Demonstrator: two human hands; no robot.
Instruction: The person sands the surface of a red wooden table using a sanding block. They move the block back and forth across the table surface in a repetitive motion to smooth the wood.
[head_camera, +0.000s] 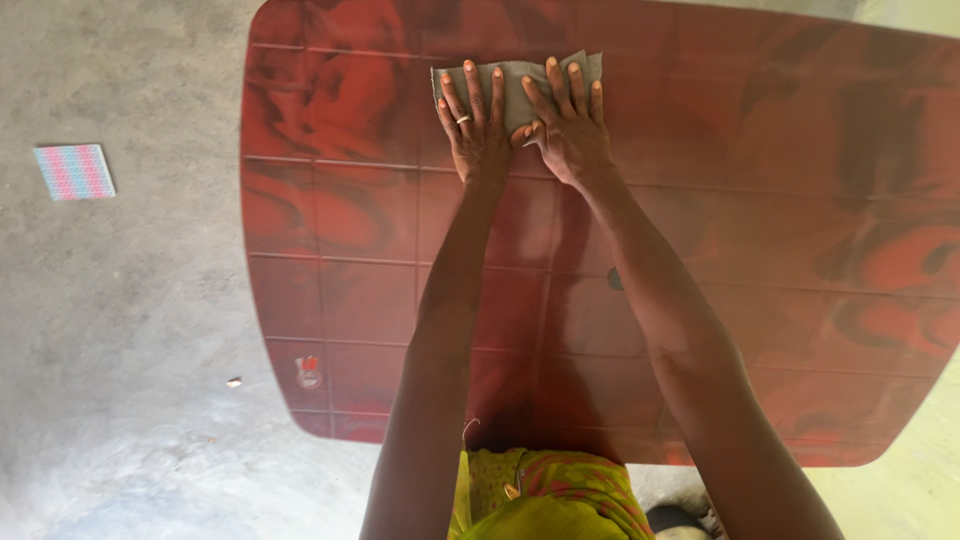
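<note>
Hands pressing flat side by side: left hand (478, 125) and right hand (568, 122) lying on grey cloth (515, 82), fingers (473, 88) spread, clamping nothing. Cloth lying at far part of red surface (330, 230), palms pinning it flat, arms reaching out straight. Small patterned square (75, 171) lying on floor (120, 380).

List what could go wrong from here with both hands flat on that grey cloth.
The grey cloth lies near the far edge of the red table, so a further push might slide it off. The left hand and right hand are at full stretch, so leaning weight could perhaps tip the table.
</note>
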